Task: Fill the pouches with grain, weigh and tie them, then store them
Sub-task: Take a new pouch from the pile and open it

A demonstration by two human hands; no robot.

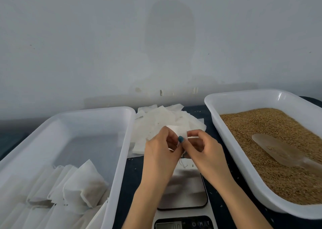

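Both my hands hold one small white empty pouch above the far end of the scale. My left hand pinches its left side, and my right hand pinches its right edge. A thin string hangs below the pouch. Behind it lies a loose pile of empty white pouches. The white tub on the right holds brown grain with a clear scoop lying on it. The white tub on the left holds several filled pouches at its near end.
The scale's steel plate sits between the two tubs, with its display at the bottom edge. A few loose grains lie on the dark tabletop. A pale wall rises right behind the table.
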